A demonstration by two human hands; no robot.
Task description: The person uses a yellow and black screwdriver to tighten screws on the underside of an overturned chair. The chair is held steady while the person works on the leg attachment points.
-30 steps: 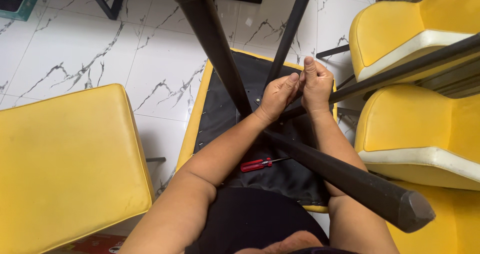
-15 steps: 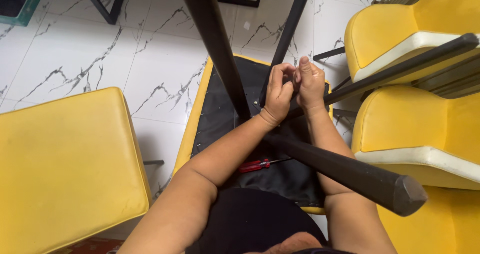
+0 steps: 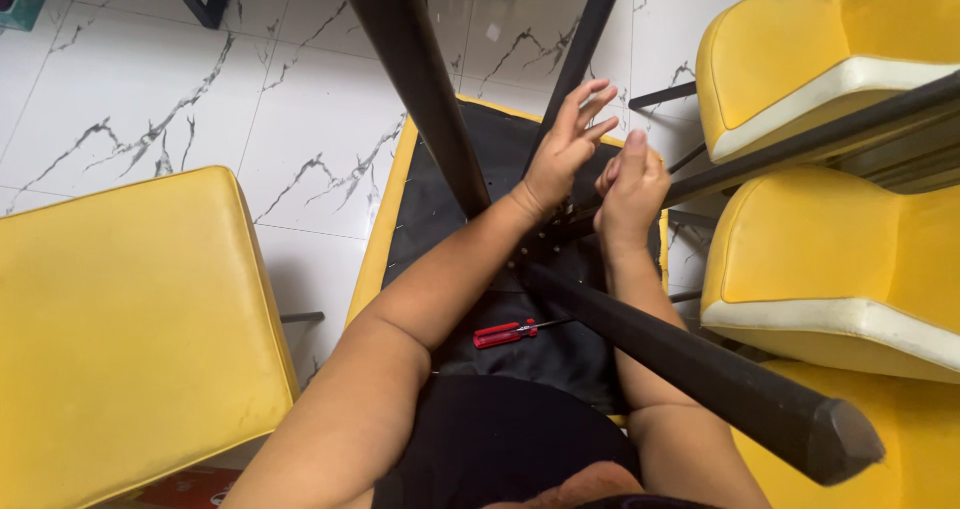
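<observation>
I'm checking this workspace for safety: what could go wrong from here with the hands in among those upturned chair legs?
The left hand and right hand work close together where the black legs meet the upturned chair's underside, so a finger might get pinched. The near leg's blunt end points up toward the person and could jab them if they lean in. The loose red screwdriver could roll off the underside.

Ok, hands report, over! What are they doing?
Left hand open, fingers spread. Right hand curled at the upturned chair's leg joint, grip unclear. Red screwdriver lies untouched on the chair's underside.
</observation>
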